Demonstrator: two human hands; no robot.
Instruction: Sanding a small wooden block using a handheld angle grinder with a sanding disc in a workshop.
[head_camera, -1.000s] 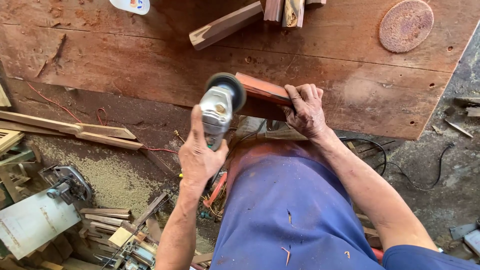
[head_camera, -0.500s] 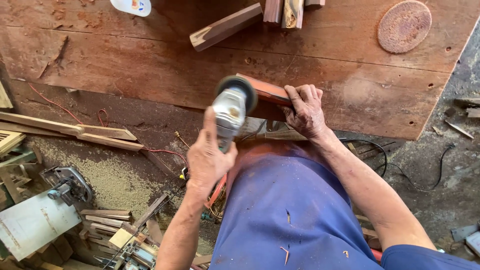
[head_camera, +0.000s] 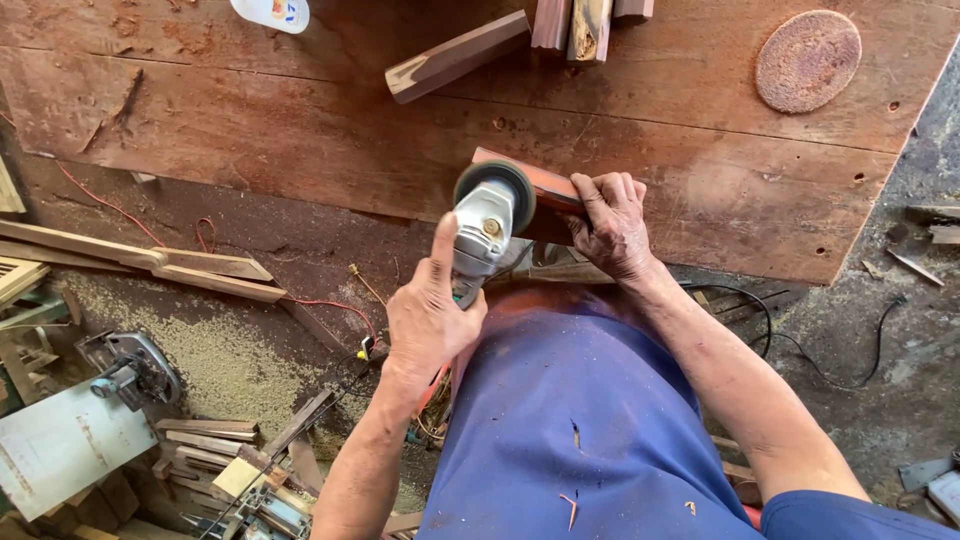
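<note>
as metal grinder meets reddish wood block

Soft, even daylight falls on my workbench, with no glare. Shadows are weak, darker under the near edge. The spinning disc of my angle grinder is blurred; the rest is sharp.

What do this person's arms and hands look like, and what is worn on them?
Both hands, left and right, are bare: no gloves, rings or watch visible. Forearms are uncovered. A blue sleeve shows at the right upper arm. The blue garment carries reddish dust and a few wood splinters.
</note>
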